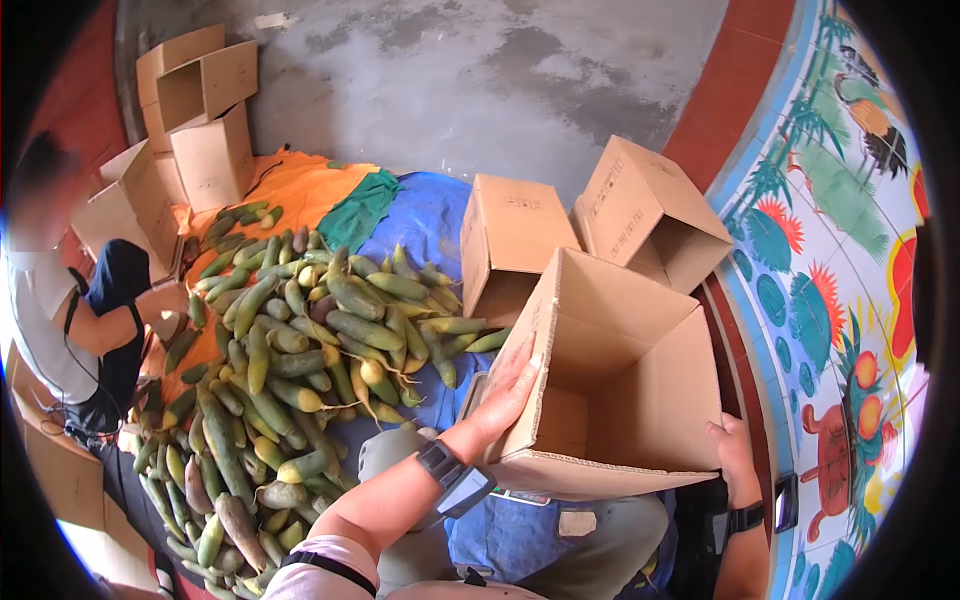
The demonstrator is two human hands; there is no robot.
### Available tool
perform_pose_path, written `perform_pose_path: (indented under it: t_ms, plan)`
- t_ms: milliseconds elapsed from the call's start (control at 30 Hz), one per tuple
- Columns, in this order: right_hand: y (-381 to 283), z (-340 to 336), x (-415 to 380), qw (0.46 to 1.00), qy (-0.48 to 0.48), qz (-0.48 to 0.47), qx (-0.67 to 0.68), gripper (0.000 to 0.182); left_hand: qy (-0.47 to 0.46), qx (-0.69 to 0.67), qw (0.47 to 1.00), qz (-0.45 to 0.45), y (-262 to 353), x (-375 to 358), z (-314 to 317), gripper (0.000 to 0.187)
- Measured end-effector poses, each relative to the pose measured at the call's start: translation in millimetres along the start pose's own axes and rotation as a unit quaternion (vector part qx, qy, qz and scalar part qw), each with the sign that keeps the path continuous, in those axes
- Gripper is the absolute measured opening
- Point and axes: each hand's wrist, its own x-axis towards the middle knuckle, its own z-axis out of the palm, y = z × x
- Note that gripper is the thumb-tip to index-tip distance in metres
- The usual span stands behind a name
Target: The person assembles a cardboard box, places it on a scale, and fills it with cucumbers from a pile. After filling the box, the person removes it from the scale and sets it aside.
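An open cardboard box (640, 400) stands tilted toward me above my lap, and its visible inside holds nothing. My left hand (508, 400) presses on the box's left wall, fingers laid along the outer side. My right hand (735, 450) grips the right wall near its lower front corner, thumb up at the edge. Under the box shows a bit of a flat device with a small display (522, 496), mostly hidden. Left of my left hand lies a large heap of long green radishes (290, 365), some with yellowish tips and thin roots.
Two open cardboard boxes (515, 235) lie behind mine. More boxes (210, 150) are stacked at the far left. Another person (75, 330) sits left of the heap. Orange and blue sheets (425, 215) lie under the radishes. A painted tile wall (810, 340) bounds the right side.
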Motion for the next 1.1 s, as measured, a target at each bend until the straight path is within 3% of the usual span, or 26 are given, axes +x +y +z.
perform_pose_path:
  t_ms: [200,467,533,733,800,900,967,1100]
  plan:
    - [12.1,-0.2,9.6,1.0,-0.007,-0.008,-0.006,0.028,-0.009,0.064,0.998,-0.014,2.7,-3.2,1.6,0.077]
    - [13.8,-9.3,-1.6,0.999,-0.006,-0.019,-0.032,0.038,0.036,0.034,0.999,0.009,0.0,-3.4,5.4,0.074]
    - [12.0,-2.9,-10.2,0.994,0.03,-0.044,0.096,0.047,0.055,0.036,0.998,0.002,3.1,-4.8,4.3,0.074]
    - [82.9,-12.1,-18.2,0.978,0.088,-0.061,0.178,0.058,0.161,0.015,0.986,0.033,-4.5,-3.5,-4.0,0.063]
    - [105.0,-9.8,-23.4,0.968,0.148,0.058,0.194,0.051,0.184,0.002,0.981,0.065,9.0,-12.5,-15.2,0.059]
    - [158.0,0.2,-32.6,0.984,0.167,0.025,0.052,0.04,0.213,-0.019,0.974,0.072,31.4,-41.7,-41.2,0.056]
    - [171.0,15.8,-41.4,0.987,0.158,-0.017,-0.008,0.038,0.239,0.041,0.966,0.086,25.4,-64.1,-68.7,0.053]
    - [182.1,38.9,-54.6,0.985,0.127,-0.074,-0.088,0.031,0.294,0.066,0.954,-0.013,3.4,-133.0,-131.2,0.052]
